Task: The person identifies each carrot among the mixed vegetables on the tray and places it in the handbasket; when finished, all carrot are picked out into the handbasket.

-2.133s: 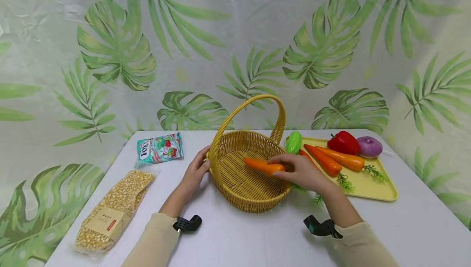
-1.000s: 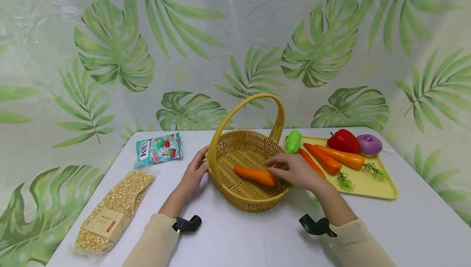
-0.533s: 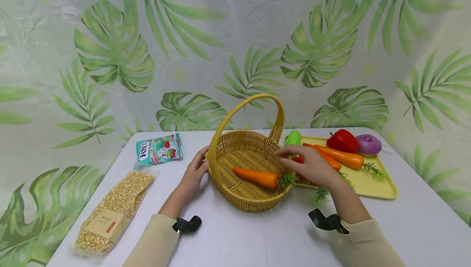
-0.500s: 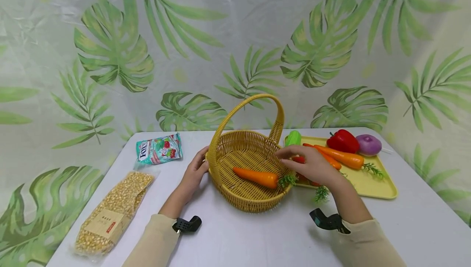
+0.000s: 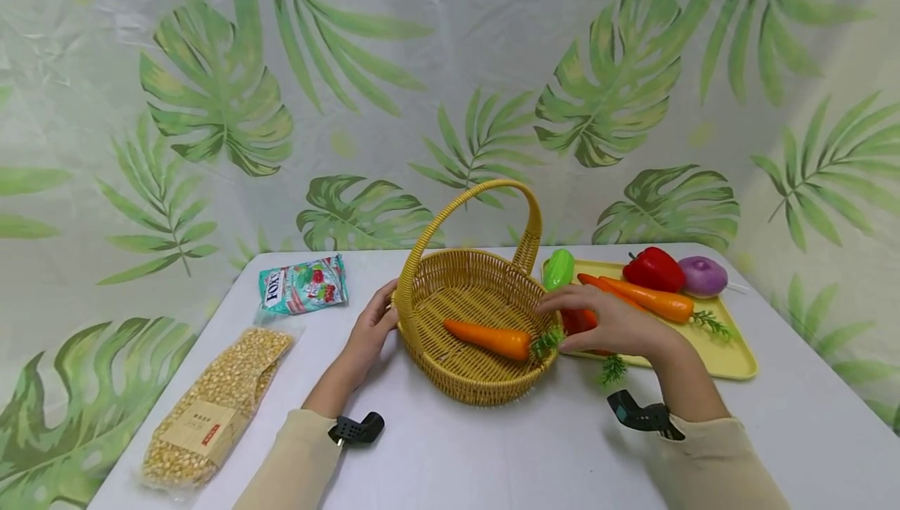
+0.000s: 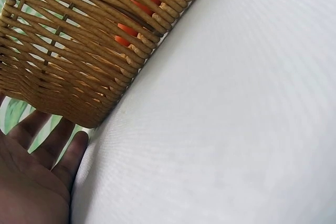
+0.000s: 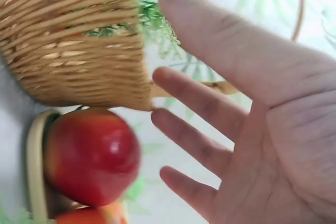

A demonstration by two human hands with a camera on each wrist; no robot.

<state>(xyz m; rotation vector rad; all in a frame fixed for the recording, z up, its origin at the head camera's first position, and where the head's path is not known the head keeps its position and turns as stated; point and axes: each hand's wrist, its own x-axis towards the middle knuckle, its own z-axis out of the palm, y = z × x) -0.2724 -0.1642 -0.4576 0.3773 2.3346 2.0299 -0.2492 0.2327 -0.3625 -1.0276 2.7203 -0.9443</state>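
Right hand [image 5: 613,321] shifted rightward, right of centre: spread, empty | red round item [image 7: 94,156] just beside, lower left in wrist view | left hand [image 5: 373,328], centre-left: fingers against basket [image 5: 478,391] | carrot [image 5: 492,338] inside, lower centre, apparently settled

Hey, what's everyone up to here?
A person's left hand touches the side of a basket, where one carrot lies. The right hand holds nothing, fingers spread, near the basket's other side. More carrots and a pepper are on the tray; a teal packet and a corn bag lie across the table.
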